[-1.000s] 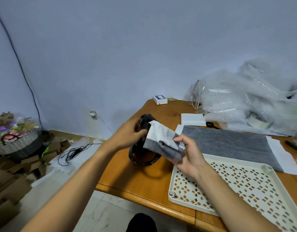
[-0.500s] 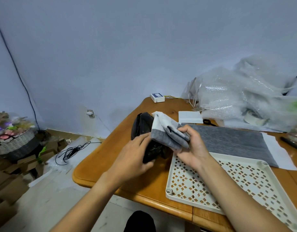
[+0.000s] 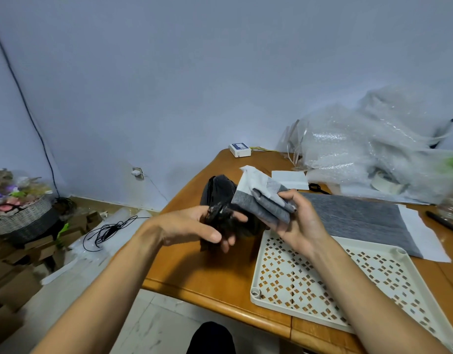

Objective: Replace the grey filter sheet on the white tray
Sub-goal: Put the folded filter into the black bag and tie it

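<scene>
The perforated white tray (image 3: 309, 282) lies bare and open from above; bare table (image 3: 194, 267) stretches along its left, while bubble wrap (image 3: 368, 154) crowds the far edge behind the flat grey sheet (image 3: 353, 221).

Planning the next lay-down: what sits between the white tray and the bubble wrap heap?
In the head view, the flat grey filter sheet lies on the table between the white tray and the bubble wrap heap.

Glossy wooden table (image 3: 194, 272), matt plastic tray (image 3: 256, 282), fuzzy grey filter sheet (image 3: 353, 221), crinkly bubble wrap (image 3: 360, 149)
</scene>
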`<state>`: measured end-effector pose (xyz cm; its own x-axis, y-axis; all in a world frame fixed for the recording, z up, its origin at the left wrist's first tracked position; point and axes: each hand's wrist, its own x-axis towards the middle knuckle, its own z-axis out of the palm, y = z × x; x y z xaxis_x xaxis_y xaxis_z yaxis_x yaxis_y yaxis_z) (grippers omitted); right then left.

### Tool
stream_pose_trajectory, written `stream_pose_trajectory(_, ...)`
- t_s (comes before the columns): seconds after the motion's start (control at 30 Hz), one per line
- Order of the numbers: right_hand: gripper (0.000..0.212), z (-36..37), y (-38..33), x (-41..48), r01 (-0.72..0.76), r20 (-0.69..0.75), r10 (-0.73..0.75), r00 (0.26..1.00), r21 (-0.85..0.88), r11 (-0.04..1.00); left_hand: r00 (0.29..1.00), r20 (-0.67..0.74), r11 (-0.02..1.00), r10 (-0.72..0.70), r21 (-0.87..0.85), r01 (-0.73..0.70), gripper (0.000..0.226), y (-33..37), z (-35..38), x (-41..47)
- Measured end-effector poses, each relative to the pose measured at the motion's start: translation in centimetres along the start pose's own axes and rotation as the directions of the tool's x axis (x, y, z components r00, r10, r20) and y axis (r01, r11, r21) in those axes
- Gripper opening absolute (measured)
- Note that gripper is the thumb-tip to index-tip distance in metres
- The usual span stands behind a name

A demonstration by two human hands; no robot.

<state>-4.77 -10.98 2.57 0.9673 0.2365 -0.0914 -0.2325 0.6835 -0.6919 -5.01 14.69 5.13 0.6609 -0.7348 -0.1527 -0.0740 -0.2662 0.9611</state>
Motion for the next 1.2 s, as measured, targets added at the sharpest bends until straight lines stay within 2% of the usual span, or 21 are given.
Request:
stream_pose_trajectory(0.03,0.051,0.0,0.0,0.0,0.002,-0.003,-0.002,1.000,-0.002,1.000,0.998,0.057,1.000,-0.017,0.024,0.016,0.078,0.1,0.2,0.0)
stream_pose_trajectory(0.07,0.051,0.0,0.0,0.1,0.005,-0.006,-0.005,1.000,-0.006,1.000,0.999,0.044,0.999,-0.031,0.035,0.030,0.075,0.3,0.5,0.2)
stream_pose_trajectory(0.2,0.047,0.4,0.1,0.0,0.003,0.033,-0.003,0.999,-0.024,1.000,0.988,-0.155,0.999,0.001,0.048,0.007,0.034,0.6,1.4,1.3)
stream_pose_trajectory(0.27,0.045,0.4,0.2,-0.2,-0.004,0.054,0.006,0.999,-0.030,1.000,0.971,-0.239,0.999,0.005,0.038,0.004,0.031,0.6,1.3,1.6)
stream_pose_trajectory(0.37,0.045,-0.1,0.4,-0.5,0.010,0.049,-0.007,0.999,-0.068,0.998,0.932,-0.362,0.996,0.032,0.092,0.001,0.038,0.8,1.0,1.8)
stream_pose_trajectory(0.43,0.032,-0.2,0.7,-0.6,0.041,0.012,-0.039,0.999,-0.194,0.980,0.886,-0.456,0.994,0.078,0.098,-0.036,0.028,1.7,0.8,1.9)
stream_pose_trajectory(0.47,0.025,-0.2,0.8,-0.7,0.057,-0.009,-0.064,0.998,-0.325,0.944,0.860,-0.500,0.992,0.102,0.113,-0.052,0.025,2.3,0.5,1.9)
stream_pose_trajectory(0.5,0.021,-0.2,0.9,-0.9,0.068,-0.018,-0.088,0.996,-0.488,0.870,0.837,-0.532,0.989,0.127,0.137,-0.062,0.024,3.0,0.2,1.9)
stream_pose_trajectory(0.57,0.023,-0.2,1.1,-1.0,0.065,-0.018,-0.122,0.992,-0.765,0.641,0.813,-0.555,0.977,0.175,0.200,-0.074,0.025,4.5,-0.3,1.7)
stream_pose_trajectory(0.63,0.021,-0.4,1.4,-0.8,0.055,-0.027,-0.164,0.986,-0.879,0.474,0.800,-0.557,0.960,0.222,0.267,-0.081,0.025,6.3,-0.4,1.4)
stream_pose_trajectory(0.73,0.015,-1.0,2.0,-0.2,0.075,-0.006,-0.232,0.973,-0.938,0.340,0.773,-0.572,0.930,0.275,0.362,-0.063,0.022,8.9,-0.8,0.9)
stream_pose_trajectory(0.87,0.020,-1.5,2.9,0.7,0.048,0.043,-0.290,0.956,-0.999,0.009,0.700,-0.626,0.895,0.345,0.445,-0.043,0.021,11.8,-2.3,-0.1)
stream_pose_trajectory(1.0,0.025,-1.1,3.3,0.7,-0.003,0.072,-0.382,0.921,-0.981,-0.192,0.620,-0.655,0.843,0.432,0.538,-0.018,0.013,13.0,-2.6,0.2)
stream_pose_trajectory(1.1,0.033,0.0,3.4,-0.2,0.035,0.205,-0.484,0.851,-0.941,-0.338,0.568,-0.675,0.826,0.472,0.564,-0.015,0.007,12.6,-2.2,1.0)
stream_pose_trajectory(1.2,0.027,1.5,3.4,-1.7,0.182,0.419,-0.549,0.724,-0.882,-0.434,0.577,-0.664,0.819,0.475,0.574,-0.013,0.006,12.1,-1.4,1.9)
